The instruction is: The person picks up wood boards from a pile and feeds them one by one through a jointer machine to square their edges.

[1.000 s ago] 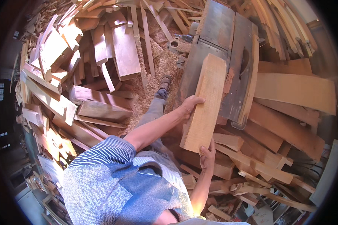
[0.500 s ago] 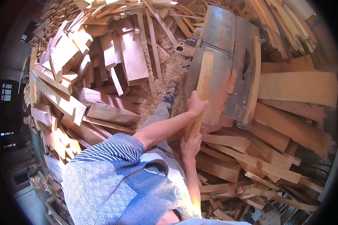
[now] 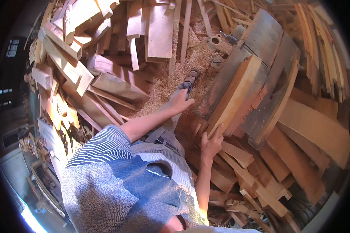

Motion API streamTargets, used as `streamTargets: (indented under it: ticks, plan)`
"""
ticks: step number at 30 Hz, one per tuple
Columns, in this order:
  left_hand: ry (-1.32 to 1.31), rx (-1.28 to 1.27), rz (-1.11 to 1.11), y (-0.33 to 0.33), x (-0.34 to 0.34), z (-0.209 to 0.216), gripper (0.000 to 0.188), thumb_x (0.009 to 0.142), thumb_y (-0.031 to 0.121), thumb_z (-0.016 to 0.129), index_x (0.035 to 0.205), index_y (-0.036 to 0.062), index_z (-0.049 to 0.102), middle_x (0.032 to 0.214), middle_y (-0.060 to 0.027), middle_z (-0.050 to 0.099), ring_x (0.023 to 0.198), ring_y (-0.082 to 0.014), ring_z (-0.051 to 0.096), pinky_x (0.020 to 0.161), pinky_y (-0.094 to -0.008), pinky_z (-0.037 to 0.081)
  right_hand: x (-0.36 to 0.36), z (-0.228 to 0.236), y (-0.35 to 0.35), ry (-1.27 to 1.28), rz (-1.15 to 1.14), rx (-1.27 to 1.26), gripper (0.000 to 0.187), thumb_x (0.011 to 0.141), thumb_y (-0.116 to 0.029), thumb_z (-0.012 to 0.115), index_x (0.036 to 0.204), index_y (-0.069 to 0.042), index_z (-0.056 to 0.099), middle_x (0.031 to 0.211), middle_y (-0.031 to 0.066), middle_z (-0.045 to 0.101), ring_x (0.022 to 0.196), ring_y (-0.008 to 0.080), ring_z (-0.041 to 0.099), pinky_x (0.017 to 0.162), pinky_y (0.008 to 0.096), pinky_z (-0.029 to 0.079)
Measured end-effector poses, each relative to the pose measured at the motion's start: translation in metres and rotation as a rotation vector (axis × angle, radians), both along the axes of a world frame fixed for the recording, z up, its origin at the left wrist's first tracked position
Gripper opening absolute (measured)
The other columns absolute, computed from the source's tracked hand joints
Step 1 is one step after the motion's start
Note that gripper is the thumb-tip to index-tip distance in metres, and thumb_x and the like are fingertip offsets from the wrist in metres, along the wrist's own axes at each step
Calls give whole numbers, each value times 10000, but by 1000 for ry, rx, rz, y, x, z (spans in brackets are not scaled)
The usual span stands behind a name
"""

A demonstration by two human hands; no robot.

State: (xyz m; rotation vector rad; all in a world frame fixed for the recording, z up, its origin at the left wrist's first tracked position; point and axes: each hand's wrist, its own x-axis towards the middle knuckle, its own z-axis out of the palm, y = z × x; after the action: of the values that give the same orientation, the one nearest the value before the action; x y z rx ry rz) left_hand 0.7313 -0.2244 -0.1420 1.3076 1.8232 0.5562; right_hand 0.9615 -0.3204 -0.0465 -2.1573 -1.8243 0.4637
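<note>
A long squared wooden board [image 3: 237,95] lies slantwise on the grey metal table [image 3: 266,37] of a woodworking machine. My right hand [image 3: 211,145] grips the board's near end, with the thumb on top and the fingers around its side. Off the board, my left hand [image 3: 178,101] hangs in the air left of the machine, above the sawdust-covered ground. Its thumb stands apart from the other fingers, and nothing is in it. Reddish sawdust [image 3: 256,99] lies on the table to the right of the board.
Stacked planks [image 3: 314,132] crowd the machine's right side, and offcuts [image 3: 256,186] lie near my right forearm. Blocks and boards [image 3: 120,87] are heaped on the left. Shavings [image 3: 198,52] cover the ground around my shoe [image 3: 192,74]. A metal fitting [image 3: 218,41] sits by the machine.
My left hand has let go of the board and moved left. My right hand still holds the near end. The view has turned, so the machine appears farther right and more tilted.
</note>
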Motion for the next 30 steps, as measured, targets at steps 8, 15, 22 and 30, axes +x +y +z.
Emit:
streamTargets:
  ticks: [8,15,22,30]
  plan:
    - [355,-360,-259,-48,-22,-48,737,800,479,759,1347,36,542,1398,-213,514,1268,-449,538,1061,-567,449,6,-4,110,-80,38,76,915,788,-220,751,1617,-150,369,916,260,616,833,449,656,757,519,555]
    - [358,-405,-215,-15,-12,-43,677,796,452,761,1295,48,549,1322,-177,543,1247,-396,565,1011,-538,476,15,-6,212,-98,64,65,893,819,-229,738,1622,-147,358,919,271,651,834,434,672,769,503,560]
    - [340,-306,-158,4,-18,-39,614,792,411,731,1255,42,569,1293,-174,554,1241,-383,561,1023,-500,468,11,31,347,-161,-13,-146,902,806,-291,738,1614,-132,368,1061,253,725,960,390,712,839,485,558]
    - [403,-311,-151,22,-21,-40,652,799,409,709,1325,46,577,1447,-181,518,1251,-377,569,1038,-486,471,51,-3,483,-189,64,34,917,780,-337,743,1601,-133,391,1142,241,734,1060,407,704,903,497,552]
